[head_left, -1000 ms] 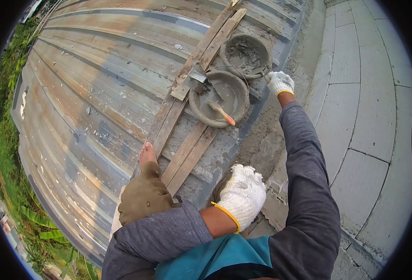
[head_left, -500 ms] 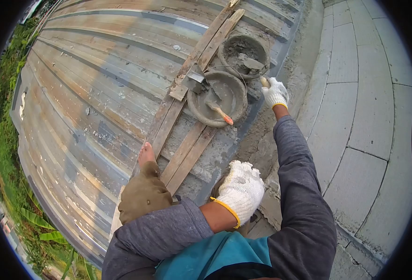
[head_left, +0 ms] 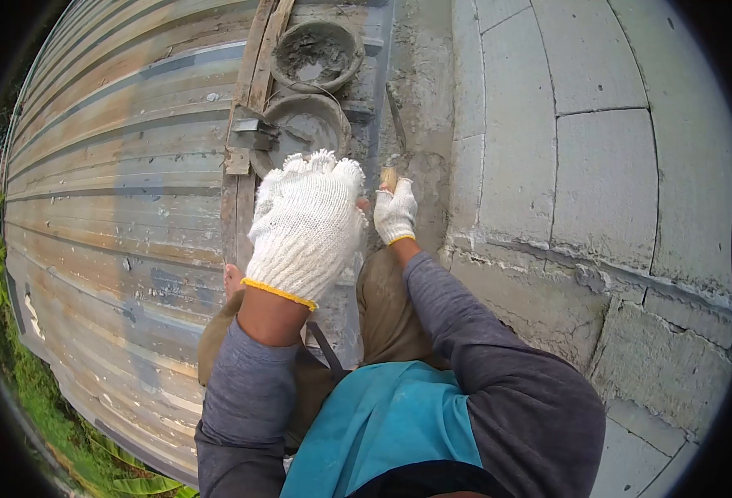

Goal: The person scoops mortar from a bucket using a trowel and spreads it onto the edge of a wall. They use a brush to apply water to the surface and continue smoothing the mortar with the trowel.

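My right hand, in a white knit glove with a yellow cuff, is closed round the wooden handle of a trowel. The narrow grey blade points away from me, along the mortar-smeared strip beside the wall. My left hand, gloved alike, is raised close to the camera, with its back towards me. Its fingers bend down out of sight, so their grip does not show. Just past it stands the nearer mortar bucket, its front part hidden by the glove. A metal tool rests across this bucket's left rim.
A second bucket with thick mortar stands farther off. Wooden planks run along the corrugated metal roof to the left. A grey block wall rises on the right. Greenery shows beyond the roof's edge.
My view has turned to the right. My left hand has risen from near my leg to before the nearer bucket. The trowel has left the far bucket and come back towards me.
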Available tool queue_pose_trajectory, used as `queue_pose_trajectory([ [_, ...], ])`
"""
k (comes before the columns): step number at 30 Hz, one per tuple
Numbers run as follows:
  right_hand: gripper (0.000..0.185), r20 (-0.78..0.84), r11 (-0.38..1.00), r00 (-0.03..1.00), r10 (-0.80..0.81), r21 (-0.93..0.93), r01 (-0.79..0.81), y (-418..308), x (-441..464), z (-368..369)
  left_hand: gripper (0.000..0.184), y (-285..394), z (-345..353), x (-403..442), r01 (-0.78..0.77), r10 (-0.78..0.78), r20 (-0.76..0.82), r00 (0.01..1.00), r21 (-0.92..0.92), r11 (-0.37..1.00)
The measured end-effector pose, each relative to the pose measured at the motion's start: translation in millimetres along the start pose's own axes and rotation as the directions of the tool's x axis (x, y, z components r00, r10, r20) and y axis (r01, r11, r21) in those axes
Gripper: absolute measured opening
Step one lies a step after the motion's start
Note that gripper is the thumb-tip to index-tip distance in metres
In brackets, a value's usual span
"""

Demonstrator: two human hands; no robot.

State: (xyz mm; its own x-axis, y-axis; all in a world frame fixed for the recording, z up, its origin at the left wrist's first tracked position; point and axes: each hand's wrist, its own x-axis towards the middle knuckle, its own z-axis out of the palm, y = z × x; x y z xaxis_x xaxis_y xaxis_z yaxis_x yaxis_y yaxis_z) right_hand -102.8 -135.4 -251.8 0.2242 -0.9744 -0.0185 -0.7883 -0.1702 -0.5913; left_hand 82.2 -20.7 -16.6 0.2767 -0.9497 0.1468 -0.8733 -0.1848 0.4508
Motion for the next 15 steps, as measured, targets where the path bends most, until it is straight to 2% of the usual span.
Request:
queue_pose_trajectory([
  [2,0.046,0.110,0.986,0.980,0.166,-0.013,-0.166,13,-23,-24,0.027,-4,-8,0,0.006,-0.006,0.033,0.999,0.018,1.000],
  [3,0.050,0.035,0.989,0.990,0.136,0.046,-0.138,22,-32,-32,0.027,-5,-12,-1,0.031,-0.033,0.055,0.998,0.039,0.999],
  [6,0.048,0.062,0.980,0.979,0.197,0.004,-0.197,44,-37,-58,0.028,-6,-11,-6,0.019,-0.025,0.094,0.995,0.070,0.997],
  [7,0.044,0.101,0.982,0.978,0.183,0.032,-0.187,77,-29,-53,0.028,-5,-11,-8,0.016,-0.023,0.091,0.996,0.077,0.997],
  [9,0.034,0.256,0.873,0.895,0.365,0.241,-0.424,69,-15,-61,0.030,-3,-10,-8,0.021,-0.023,0.128,0.991,0.021,1.000],
  [10,0.030,0.333,0.816,0.852,0.404,0.290,-0.500,65,-7,-66,0.030,-1,-10,-9,0.020,-0.023,0.123,0.992,0.024,1.000],
  [12,0.028,0.396,0.783,0.851,0.346,0.378,-0.495,91,17,-53,0.030,3,-9,-9,0.016,-0.016,0.077,0.997,0.009,1.000],
  [15,0.029,0.374,0.770,0.807,0.457,0.288,-0.569,100,49,-42,0.030,7,-9,-7,0.031,-0.031,0.103,0.994,0.003,1.000],
])
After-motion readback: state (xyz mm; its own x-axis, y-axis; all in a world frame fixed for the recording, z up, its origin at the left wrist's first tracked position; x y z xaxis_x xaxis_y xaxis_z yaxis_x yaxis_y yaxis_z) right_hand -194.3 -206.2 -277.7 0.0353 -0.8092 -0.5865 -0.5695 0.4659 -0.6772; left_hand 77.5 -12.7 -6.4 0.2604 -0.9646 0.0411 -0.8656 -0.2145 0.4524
